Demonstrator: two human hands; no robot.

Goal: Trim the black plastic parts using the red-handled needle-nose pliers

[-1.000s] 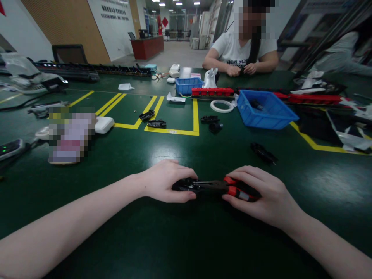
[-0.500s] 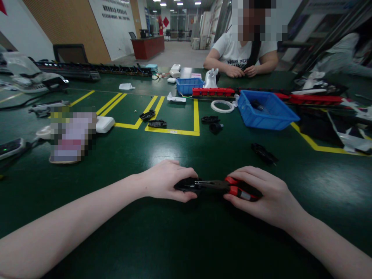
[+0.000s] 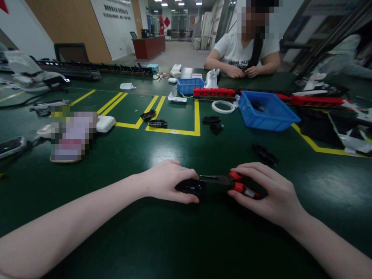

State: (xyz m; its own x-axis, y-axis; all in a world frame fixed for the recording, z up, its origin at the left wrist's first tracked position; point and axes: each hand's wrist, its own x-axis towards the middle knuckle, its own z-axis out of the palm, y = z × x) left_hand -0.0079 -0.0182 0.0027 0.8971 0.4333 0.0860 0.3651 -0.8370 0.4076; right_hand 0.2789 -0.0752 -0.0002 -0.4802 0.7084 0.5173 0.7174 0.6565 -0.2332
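My left hand (image 3: 167, 180) is closed over a small black plastic part (image 3: 190, 186) and presses it onto the green table (image 3: 180, 240). My right hand (image 3: 266, 193) grips the red handles of long-nose pliers (image 3: 229, 182). The pliers' dark jaws point left, their tip just above the black part, close to my left fingertips. Both forearms stretch in from the bottom corners.
Loose black parts (image 3: 264, 153) (image 3: 157, 123) (image 3: 213, 124) lie beyond my hands, near yellow tape lines. A blue bin (image 3: 269, 112), a smaller blue bin (image 3: 188, 85), a white tape ring (image 3: 223, 106) and red strips sit further back. A person in a white shirt sits across the table.
The pliers have lifted and their jaws drawn back to the right, out of the black part. My left hand keeps holding the part down in place.
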